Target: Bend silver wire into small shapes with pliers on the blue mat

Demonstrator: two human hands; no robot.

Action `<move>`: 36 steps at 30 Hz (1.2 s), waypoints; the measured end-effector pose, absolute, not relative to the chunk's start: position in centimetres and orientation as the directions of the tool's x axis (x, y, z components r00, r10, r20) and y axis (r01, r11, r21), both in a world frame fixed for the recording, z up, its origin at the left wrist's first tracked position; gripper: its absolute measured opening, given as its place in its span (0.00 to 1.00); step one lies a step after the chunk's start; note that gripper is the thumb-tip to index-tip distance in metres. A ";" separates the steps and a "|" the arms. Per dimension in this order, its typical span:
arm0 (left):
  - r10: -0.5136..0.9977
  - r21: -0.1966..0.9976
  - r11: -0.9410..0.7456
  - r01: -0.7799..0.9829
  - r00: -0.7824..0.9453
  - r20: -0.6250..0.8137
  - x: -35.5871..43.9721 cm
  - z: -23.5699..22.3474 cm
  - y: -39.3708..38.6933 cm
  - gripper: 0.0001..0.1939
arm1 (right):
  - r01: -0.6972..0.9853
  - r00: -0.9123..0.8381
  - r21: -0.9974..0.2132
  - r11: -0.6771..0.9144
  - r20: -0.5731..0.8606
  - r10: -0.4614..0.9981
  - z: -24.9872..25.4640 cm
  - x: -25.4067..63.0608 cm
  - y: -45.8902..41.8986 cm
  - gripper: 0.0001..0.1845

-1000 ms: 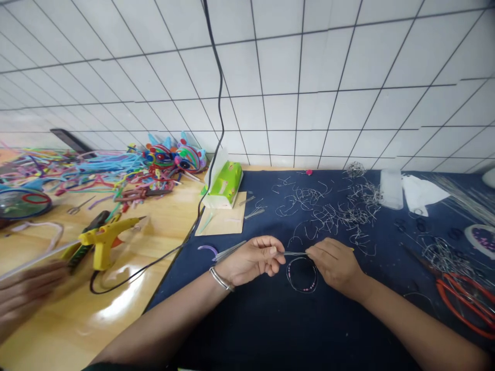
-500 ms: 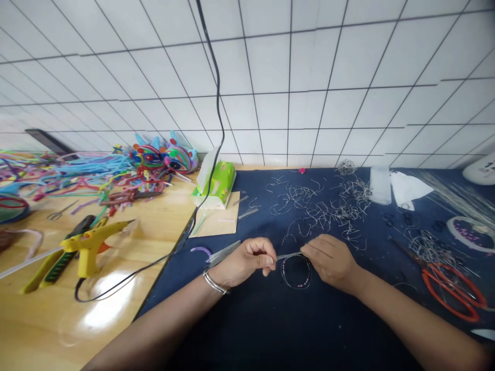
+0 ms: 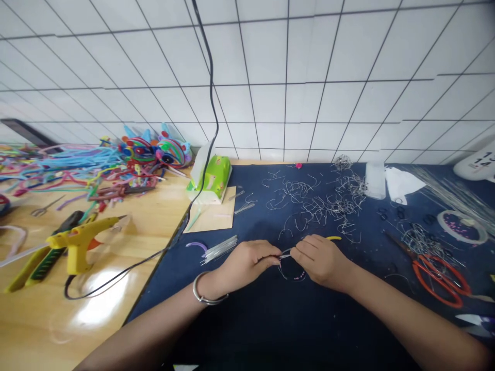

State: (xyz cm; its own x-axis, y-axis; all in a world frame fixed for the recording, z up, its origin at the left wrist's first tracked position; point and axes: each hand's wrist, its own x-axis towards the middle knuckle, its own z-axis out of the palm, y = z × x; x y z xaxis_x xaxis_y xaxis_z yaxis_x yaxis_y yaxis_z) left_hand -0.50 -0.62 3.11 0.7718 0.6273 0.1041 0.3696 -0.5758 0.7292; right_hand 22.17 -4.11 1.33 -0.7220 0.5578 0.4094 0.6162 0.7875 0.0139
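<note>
Fingers of the left hand (image 3: pixel 247 260) and right hand (image 3: pixel 320 262) pinch closed on thin silvery wires (image 3: pixel 285 254). Just beside them is a round wire loop with pink beads (image 3: pixel 299 277).

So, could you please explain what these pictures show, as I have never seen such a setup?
There is no robot here: one camera, worn on a person's head, looks forward and down at two bare hands. The left hand pinches thin wire beside a wire loop with pink beads. The right hand is close by, but its grip is hidden. Around them, a dark blue cloth holds wire scraps, orange-handled scissors and a dish of beads. Across the wooden surface lie a yellow glue gun and colourful fuzzy sticks. A tiled wall stands behind.
</note>
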 end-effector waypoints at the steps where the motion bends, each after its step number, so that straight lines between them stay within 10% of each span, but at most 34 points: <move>1: 0.617 0.679 -0.626 0.384 0.776 0.129 -0.4 2.8 -0.8 0.12 | 0.616 -0.722 0.009 0.787 0.405 0.561 1.3 22.0 -4.2 0.12; 15: 0.572 0.259 -0.802 0.538 0.817 0.075 0.4 2.9 -2.2 0.11 | 0.610 -0.746 0.012 0.792 0.346 0.569 1.7 21.2 -4.7 0.11; 36: 0.619 0.608 -0.638 0.472 0.785 0.039 0.2 1.9 -1.5 0.10 | 0.642 -0.709 -0.077 0.763 0.321 0.628 1.4 22.1 -4.6 0.10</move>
State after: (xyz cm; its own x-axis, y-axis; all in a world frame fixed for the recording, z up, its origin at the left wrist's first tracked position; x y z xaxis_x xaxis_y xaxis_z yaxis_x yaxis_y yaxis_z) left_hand 0.16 -1.52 1.91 0.7847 0.6186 0.0393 0.4725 -0.6379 0.6082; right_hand 22.11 -4.59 1.39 -0.7089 0.6282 0.3206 0.6416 0.7632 -0.0767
